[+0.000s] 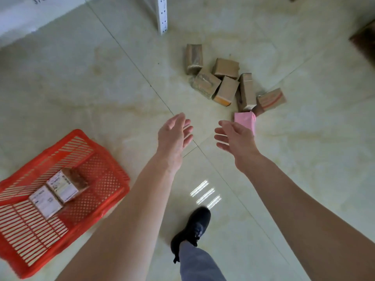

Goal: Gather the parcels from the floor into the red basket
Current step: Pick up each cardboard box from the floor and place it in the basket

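Both hands, left hand and right hand, reach out with fingers spread, holding nothing. The small pink cardboard parcel lies at one o'clock, nearest the right hand; brown cardboard parcels beyond; red slatted plastic basket at eight o'clock.

Two parcels in basket; parcel pile far right.

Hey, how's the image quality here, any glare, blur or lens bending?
Head view: three bright glare streaks on the floor just ahead of the shoe; wide-angle bending curves the tile seams and stretches the forearms; the basket and the parcels look slightly soft; both hands stay fairly sharp; light is even, shadows faint.
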